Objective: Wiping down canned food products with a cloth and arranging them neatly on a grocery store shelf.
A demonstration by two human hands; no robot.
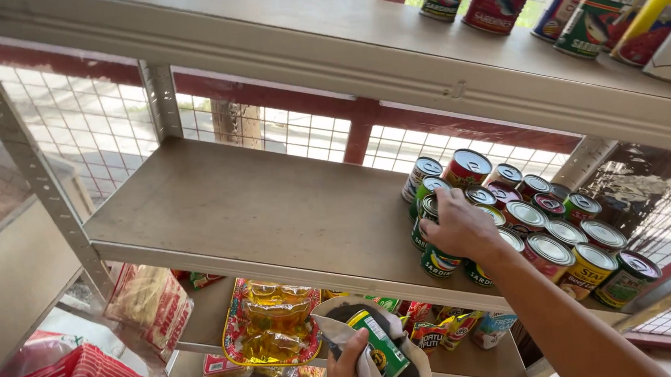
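Stocking cans on the middle shelf (pixel 235 211)

Right hand (pixel 458 227) grips a green can (pixel 437 262) (front row); left hand (pixel 346 369) clutches a bag (pixel 362 344) holding 1 can (pixel 382 343).

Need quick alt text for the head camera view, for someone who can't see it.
The right hand grips a green can at the front of a cluster of cans on the middle shelf. The left hand holds an open bag with a green can inside, below the shelf.

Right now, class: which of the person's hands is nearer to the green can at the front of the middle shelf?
Right. The right hand rests on the green can; the left hand is below the shelf, holding a bag with another can.
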